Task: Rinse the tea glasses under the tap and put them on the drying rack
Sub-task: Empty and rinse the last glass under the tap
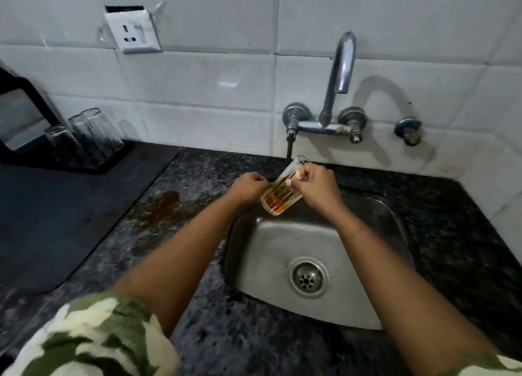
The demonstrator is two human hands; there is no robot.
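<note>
Both hands, left hand [250,186] and right hand [317,187], grip a tilted tea glass [282,195] (amber dregs inside) over the sink [367,234], with upturned glasses [93,130] racked well to the left.

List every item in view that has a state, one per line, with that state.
tea glass: tilted over the sink, brown liquid inside, held
right hand: grips the glass
left hand: curled at the glass; grip unclear
tap: no water visible
sink: holds no dishes
rack glasses: upside down on the rack
counter: brown spill

Left hand [248,187] fingers curled out of sight; drying rack [65,155] cut by left edge.
</note>
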